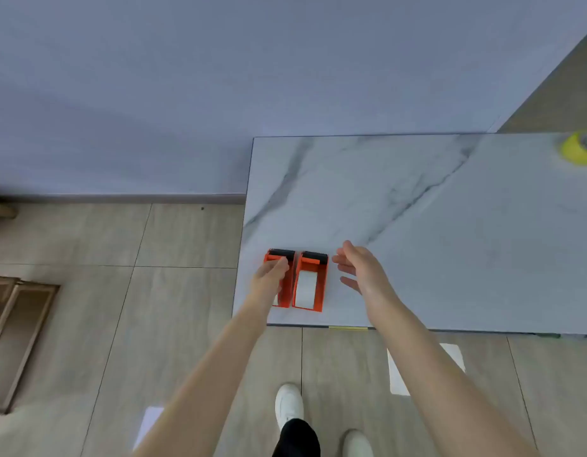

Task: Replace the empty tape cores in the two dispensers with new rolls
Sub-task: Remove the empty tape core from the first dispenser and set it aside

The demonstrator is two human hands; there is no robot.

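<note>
Fingers of the left hand [271, 275] curl down over the left dispenser [280, 278], resting on its orange body just behind the black cutter end; whether they clamp it or merely touch cannot be told from this angle. Beside it, the right hand [358, 268] hovers spread and empty, palm turned toward the right dispenser [310, 281] but not touching it, apparently poised to take hold. Both dispensers sit side by side, touching or nearly so, at the near left corner of the marble-patterned table [417, 209], likely kept close to the edge for easy reach. A pale roll or core shows inside the right one. Far across the table, at the right edge of view, lies a blurred yellow roll [577, 148], possibly a replacement.
</note>
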